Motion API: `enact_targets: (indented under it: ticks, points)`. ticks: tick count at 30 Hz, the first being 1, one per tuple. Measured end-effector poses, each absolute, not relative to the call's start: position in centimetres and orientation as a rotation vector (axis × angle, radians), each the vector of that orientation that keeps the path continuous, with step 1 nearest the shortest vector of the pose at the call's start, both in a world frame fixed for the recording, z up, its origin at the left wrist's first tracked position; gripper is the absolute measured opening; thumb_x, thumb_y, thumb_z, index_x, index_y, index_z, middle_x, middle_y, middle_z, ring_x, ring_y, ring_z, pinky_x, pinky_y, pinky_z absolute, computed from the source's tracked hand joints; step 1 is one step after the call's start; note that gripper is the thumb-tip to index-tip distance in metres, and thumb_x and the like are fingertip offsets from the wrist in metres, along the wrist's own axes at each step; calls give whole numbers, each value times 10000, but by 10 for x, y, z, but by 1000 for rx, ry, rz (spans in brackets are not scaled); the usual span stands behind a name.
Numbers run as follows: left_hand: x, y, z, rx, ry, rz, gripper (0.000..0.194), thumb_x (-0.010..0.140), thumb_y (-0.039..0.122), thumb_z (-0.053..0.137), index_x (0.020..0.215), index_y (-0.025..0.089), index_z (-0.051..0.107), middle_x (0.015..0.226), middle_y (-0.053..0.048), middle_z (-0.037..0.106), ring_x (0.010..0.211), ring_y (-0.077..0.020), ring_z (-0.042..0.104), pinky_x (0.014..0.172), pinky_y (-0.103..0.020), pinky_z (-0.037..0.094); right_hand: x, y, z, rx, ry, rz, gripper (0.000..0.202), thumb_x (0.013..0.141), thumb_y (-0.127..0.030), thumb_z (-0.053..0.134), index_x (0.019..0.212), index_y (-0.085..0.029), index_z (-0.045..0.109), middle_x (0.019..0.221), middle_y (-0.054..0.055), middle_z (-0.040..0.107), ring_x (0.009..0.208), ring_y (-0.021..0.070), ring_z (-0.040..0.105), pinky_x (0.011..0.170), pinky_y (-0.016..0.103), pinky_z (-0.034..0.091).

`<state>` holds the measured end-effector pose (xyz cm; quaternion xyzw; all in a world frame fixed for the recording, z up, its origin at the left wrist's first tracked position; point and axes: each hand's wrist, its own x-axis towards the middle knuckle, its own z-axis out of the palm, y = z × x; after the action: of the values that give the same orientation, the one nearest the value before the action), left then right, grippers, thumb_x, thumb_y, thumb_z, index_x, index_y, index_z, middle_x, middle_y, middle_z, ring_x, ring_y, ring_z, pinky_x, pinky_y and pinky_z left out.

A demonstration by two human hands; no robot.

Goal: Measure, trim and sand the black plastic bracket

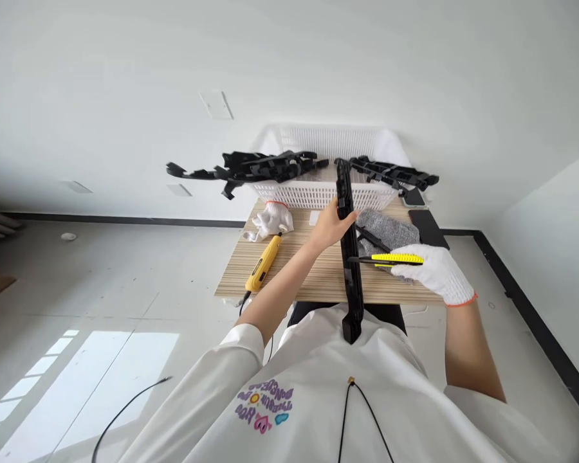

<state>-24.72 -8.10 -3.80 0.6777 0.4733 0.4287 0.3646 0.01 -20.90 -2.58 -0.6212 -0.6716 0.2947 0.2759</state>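
My bare left hand is wrapped round a long black plastic part, which runs from the basket's front down to my shirt. In my right hand, which wears a white knitted glove with an orange cuff, is a yellow utility knife. Its dark blade points left and meets or overlaps the middle of the black part, below my left hand. A grey cloth with a thin black piece on it lies behind the knife.
A white slatted basket at the table's back bears black parts on the left and more on the right. A corded yellow power tool and white glove lie left; a dark flat object lies right on the wooden table.
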Motion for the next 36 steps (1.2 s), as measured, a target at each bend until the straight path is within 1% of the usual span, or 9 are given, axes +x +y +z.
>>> enact_targets:
  ticks: [4,8,10,16,21,27,30,34,36]
  points:
    - [-248,-72,-51,1700,1153,1044,256,898,394,714,955,195,563,899,-26,662,831,-187,622,737,-299,468,1,-204,-29,-1682,-1832,816,463,798,-571,795,1141,-260,794,1047,50,798,682,217,724,604,364,605]
    - [-245,-63,-56,1725,1018,1006,336,893,483,709,945,187,558,890,-21,638,819,-170,594,707,-280,449,6,-196,-33,-1611,-1901,629,394,832,-551,777,1116,-279,805,1167,45,781,1060,287,749,964,417,606]
    - [-243,-59,-56,1718,974,992,357,884,495,716,946,182,556,905,-24,635,839,-170,594,721,-279,456,9,-193,-34,-1606,-1916,582,358,837,-536,779,1103,-299,810,1182,29,778,1141,292,726,1052,429,568]
    - [-244,-60,-52,1721,936,949,338,846,427,769,943,177,564,889,-20,612,846,-169,585,751,-294,482,16,-186,-38,-1581,-1887,791,385,817,-547,798,1110,-297,795,1136,24,787,1077,286,740,1016,436,592]
    - [-251,-64,-49,1666,788,761,388,768,373,847,980,177,589,890,-27,637,848,-192,625,729,-315,520,16,-182,-42,-1624,-1811,733,402,793,-565,818,1108,-317,791,1175,24,774,1101,291,727,1073,474,573]
    - [-256,-66,-51,1656,650,628,519,671,445,934,969,179,603,920,-44,684,939,-242,670,841,-378,567,17,-183,-47,-1663,-1755,868,380,771,-540,842,1078,-320,801,1080,25,789,972,288,750,933,469,635]
    - [-260,-68,-49,1559,690,621,511,731,463,891,1044,178,606,980,-58,700,956,-249,695,843,-397,583,17,-185,-50,-1633,-1727,733,383,776,-541,840,1087,-321,798,1144,26,780,1053,295,737,997,473,617]
    - [-263,-70,-46,1459,754,598,404,868,444,767,1124,176,606,1063,-81,706,1007,-262,718,880,-439,602,14,-189,-48,-1682,-1711,914,404,764,-546,844,1099,-325,796,1046,34,792,846,274,750,753,453,660]
    - [-262,-69,-45,1456,786,628,353,922,443,710,1133,178,609,1051,-80,705,1042,-275,719,929,-475,597,12,-191,-45,-1687,-1712,891,395,768,-546,841,1095,-330,795,1053,32,790,862,276,750,747,447,657]
